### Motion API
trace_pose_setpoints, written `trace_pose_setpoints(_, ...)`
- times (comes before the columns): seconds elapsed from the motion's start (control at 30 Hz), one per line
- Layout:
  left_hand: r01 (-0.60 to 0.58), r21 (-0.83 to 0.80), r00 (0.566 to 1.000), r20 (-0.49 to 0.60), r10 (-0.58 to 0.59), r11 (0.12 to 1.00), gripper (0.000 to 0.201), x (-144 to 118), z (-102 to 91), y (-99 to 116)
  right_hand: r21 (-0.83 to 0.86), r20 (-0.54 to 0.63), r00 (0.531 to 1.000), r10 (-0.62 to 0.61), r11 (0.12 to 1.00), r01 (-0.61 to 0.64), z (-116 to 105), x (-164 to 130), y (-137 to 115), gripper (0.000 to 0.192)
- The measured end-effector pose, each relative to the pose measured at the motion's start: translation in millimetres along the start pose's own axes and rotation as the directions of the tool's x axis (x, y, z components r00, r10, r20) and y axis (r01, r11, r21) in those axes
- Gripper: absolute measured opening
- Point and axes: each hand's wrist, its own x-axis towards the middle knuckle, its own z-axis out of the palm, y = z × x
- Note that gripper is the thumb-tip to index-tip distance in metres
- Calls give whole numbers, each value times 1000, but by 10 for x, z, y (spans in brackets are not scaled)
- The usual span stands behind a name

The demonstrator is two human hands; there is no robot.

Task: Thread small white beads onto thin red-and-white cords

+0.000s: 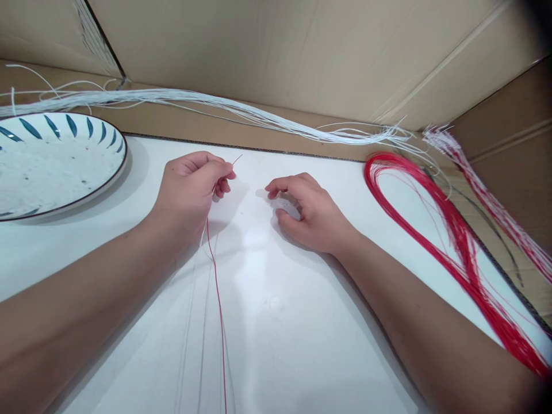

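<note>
Plate (pixel 64 190) apparently bare; fingers (pixel 224 170) pinch red thread (pixel 218 287).

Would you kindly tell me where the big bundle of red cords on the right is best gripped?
Probably at the bend of the red cord bundle, where the strands curve together near the table's far edge. Come from above with the right hand, since the cords lie flat on the white tabletop and fan out nearer the camera.

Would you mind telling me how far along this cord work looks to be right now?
Done: nothing finished shows; the plate looks bare. In hand: the left hand pinches a single red cord, its tip poking past the fingers, while the right hand rests over small whitish pieces on the table. Left: the red cord bundle and white cord bundle lie untouched.
</note>
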Motion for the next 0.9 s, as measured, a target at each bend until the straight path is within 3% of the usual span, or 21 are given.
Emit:
trace_pose_setpoints(0.37,1,19,1000,-6,-1,1000,24,-4,9,10,-21,-34,999,-31,999,30,14,1,14,28)
trace_pose_setpoints(0.5,-7,14,1000,-2,7,1000,23,-5,-1,-3,-43,-46,992,-119,992,117,41,0,-39,26)
trace_pose_setpoints(0.6,-22,13,1000,11,22,1000,21,-10,-12,-7,-74,39,973,-228,970,230,81,1,-150,29)
trace_pose_setpoints(0.7,-7,35,1000,8,7,999,23,-18,-17,9,-137,167,951,-259,949,282,106,-4,-255,37)
trace_pose_setpoints(0.8,11,43,1000,7,-12,999,21,-25,-23,22,-180,217,949,-230,946,270,98,-15,-284,38)
trace_pose_setpoints(0.9,15,25,1000,18,-15,1000,16,-26,-34,13,-186,195,963,-184,957,221,80,-28,-234,35)
